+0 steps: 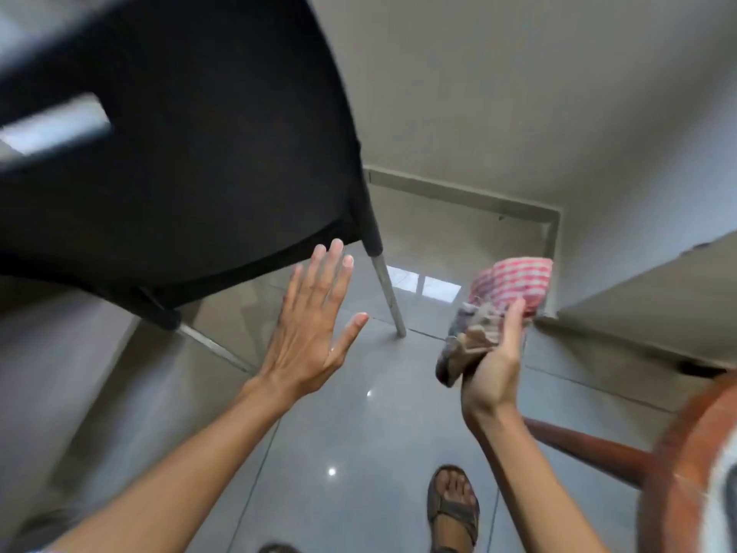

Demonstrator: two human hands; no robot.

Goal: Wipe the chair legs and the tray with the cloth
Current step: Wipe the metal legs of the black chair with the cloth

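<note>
I'd steady the black plastic chair (pixel 179 153) with my flat, spread-fingered left hand (pixel 311 325), then run the bunched red-checked cloth (pixel 498 309), clamped in my right hand (pixel 494 365), down its nearest metal leg (pixel 389 297), probably.

No legible text, view blurred.

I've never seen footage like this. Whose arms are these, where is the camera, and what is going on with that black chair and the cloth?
There is no machine here: a person wears a wide-angle camera on the head, looking down at their own arms. The left hand is open, fingers straight, near the edge of the black chair, which stands on thin metal legs. The right hand grips a bunched red-checked cloth. Below is a glossy tiled floor and the person's sandalled foot.
</note>
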